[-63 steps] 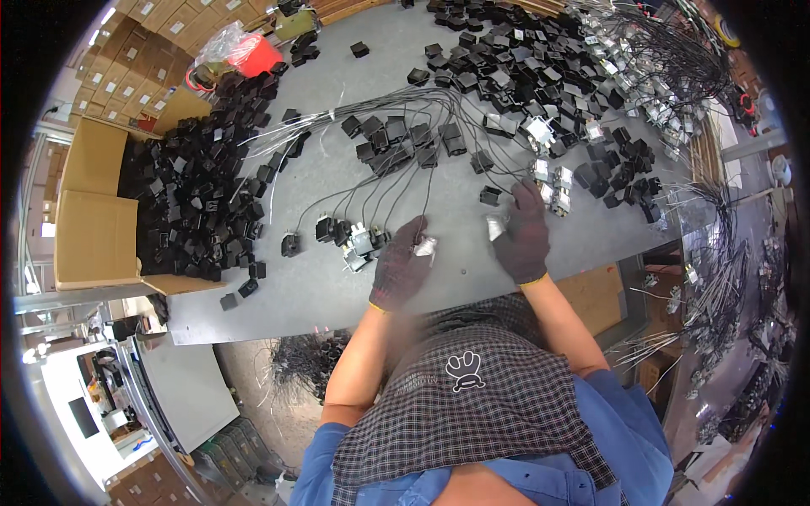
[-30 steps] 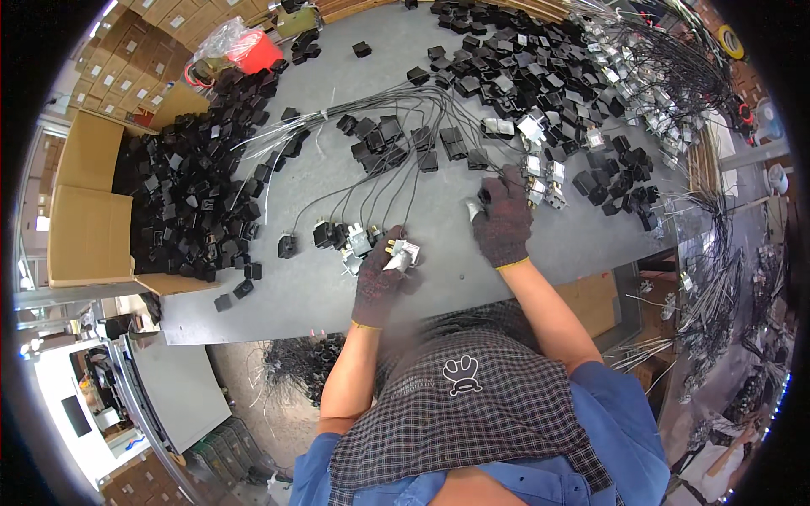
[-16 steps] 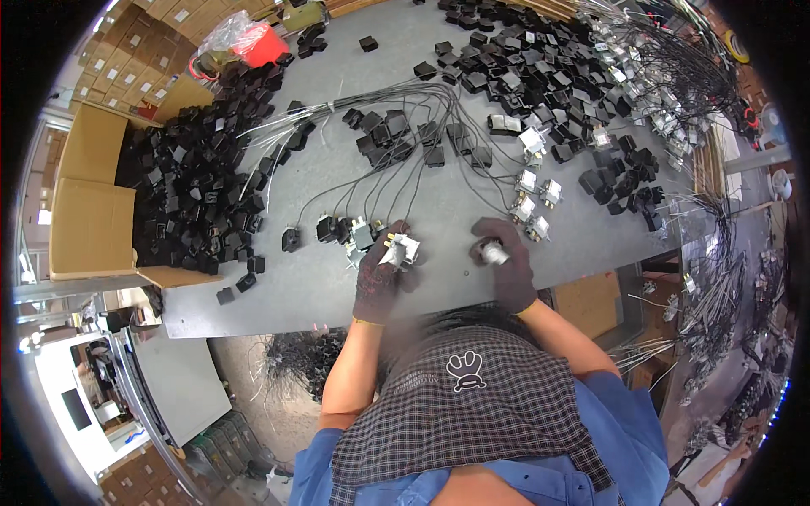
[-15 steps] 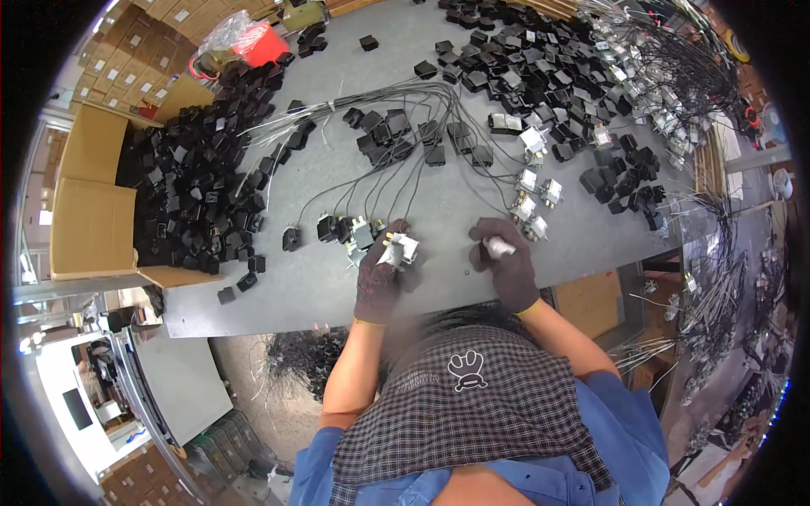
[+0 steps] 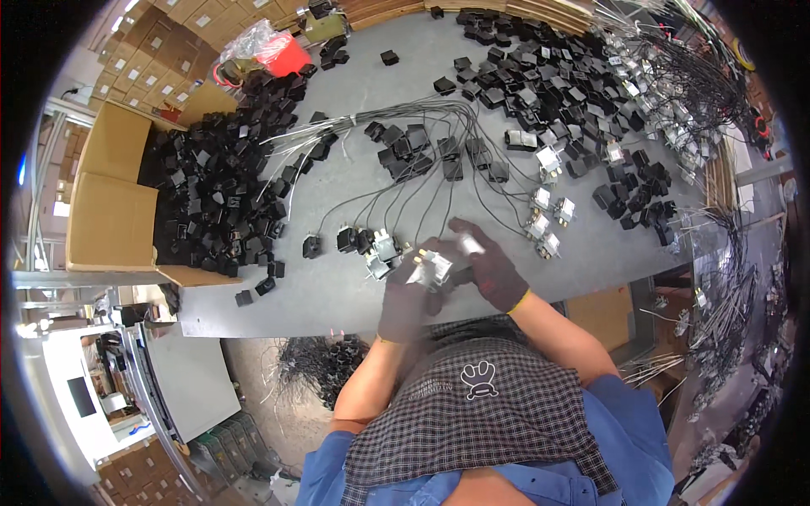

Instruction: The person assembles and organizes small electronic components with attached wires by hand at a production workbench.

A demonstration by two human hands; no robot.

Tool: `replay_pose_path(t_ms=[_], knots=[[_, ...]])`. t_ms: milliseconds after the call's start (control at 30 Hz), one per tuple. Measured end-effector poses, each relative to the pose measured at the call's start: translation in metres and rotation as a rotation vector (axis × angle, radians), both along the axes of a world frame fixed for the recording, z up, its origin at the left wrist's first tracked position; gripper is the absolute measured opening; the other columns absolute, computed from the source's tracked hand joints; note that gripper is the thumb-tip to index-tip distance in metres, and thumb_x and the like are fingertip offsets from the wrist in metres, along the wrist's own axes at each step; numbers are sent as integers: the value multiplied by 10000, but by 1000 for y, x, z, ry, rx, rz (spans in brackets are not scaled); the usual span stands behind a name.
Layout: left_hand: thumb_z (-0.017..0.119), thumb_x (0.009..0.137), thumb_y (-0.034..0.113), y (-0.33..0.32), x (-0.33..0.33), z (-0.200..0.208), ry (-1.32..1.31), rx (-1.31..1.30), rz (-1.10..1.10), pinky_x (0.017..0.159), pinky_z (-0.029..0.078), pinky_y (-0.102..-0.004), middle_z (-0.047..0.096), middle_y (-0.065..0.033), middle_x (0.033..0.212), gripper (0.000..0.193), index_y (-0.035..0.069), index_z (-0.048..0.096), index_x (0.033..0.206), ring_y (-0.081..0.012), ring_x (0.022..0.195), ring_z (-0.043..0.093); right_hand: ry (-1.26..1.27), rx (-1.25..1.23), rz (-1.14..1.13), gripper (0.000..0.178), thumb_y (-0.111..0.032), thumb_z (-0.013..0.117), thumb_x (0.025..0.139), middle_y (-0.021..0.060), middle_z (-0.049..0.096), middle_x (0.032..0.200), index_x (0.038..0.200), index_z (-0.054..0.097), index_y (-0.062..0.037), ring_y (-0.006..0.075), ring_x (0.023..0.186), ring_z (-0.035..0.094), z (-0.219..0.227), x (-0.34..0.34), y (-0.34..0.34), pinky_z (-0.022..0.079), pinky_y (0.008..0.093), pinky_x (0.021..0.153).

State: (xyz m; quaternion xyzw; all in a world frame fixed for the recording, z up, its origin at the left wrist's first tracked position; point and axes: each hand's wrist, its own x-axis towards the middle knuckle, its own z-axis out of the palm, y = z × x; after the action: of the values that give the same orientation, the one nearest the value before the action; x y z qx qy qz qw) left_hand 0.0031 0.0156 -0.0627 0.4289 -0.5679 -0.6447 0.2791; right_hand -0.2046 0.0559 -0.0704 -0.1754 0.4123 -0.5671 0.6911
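Observation:
Both my hands wear dark knitted gloves with yellow cuffs and are close together over the near edge of the grey table. My left hand [image 5: 407,305], blurred by motion, grips a small silver metal block with brass prongs [image 5: 435,265]. Just right of it, my right hand [image 5: 498,274] has its fingers curled toward that block. A blurred whitish piece [image 5: 469,244] shows at its fingers; I cannot make out what it is. Left of the hands lie more silver blocks with prongs [image 5: 385,245] and several black housings [image 5: 348,239], some with black wires running to them.
A tied wire bundle [image 5: 371,115] fans across the grey table [image 5: 337,295] to black housings [image 5: 407,152] and silver blocks [image 5: 540,199]. Black housings are heaped at left [image 5: 211,181] and back right [image 5: 548,84]. A cardboard box [image 5: 114,219] stands at left, a red container [image 5: 283,54] behind.
My right hand has moved left and my left hand right, so they are now close together. The silver block stays in my left hand. The whole view has shifted slightly.

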Motion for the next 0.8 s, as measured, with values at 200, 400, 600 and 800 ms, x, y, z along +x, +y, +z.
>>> replay_pose_path(t_ms=[200, 400, 600, 800], knots=[[615, 1020, 182, -3, -4, 32, 80, 311, 130, 550, 389, -227, 710, -17, 961, 531, 77, 592, 1540, -55, 664, 547, 371, 124, 355, 527, -534, 553, 1113, 77, 751, 988, 1283, 689, -55, 122, 771, 721, 15, 3, -11, 591, 297, 632], [651, 1040, 191, -11, 3, 37, -43, 332, 73, 862, 542, -315, 745, -61, 1226, 449, 48, 671, 1465, -142, 1007, 659, 231, 76, 243, 481, -494, 542, 1116, 48, 720, 868, 1186, 716, -51, 109, 618, 670, 19, -4, -8, 534, 276, 537], [682, 1033, 273, -7, 0, 47, -150, 302, -91, 946, 532, -347, 731, -75, 1216, 503, 7, 647, 1458, -163, 1116, 653, 425, 27, 424, 515, -527, 549, 1092, 36, 674, 827, 1268, 683, -62, 117, 549, 611, 16, 2, -11, 484, 281, 508], [730, 982, 171, 9, -3, 40, 8, 278, 15, 876, 547, -327, 701, -54, 1194, 677, 27, 488, 1598, -142, 1007, 632, 393, 5, 113, 524, -494, 580, 1081, 118, 741, 1068, 1339, 660, -46, 199, 857, 739, -19, 11, -12, 596, 344, 677]])
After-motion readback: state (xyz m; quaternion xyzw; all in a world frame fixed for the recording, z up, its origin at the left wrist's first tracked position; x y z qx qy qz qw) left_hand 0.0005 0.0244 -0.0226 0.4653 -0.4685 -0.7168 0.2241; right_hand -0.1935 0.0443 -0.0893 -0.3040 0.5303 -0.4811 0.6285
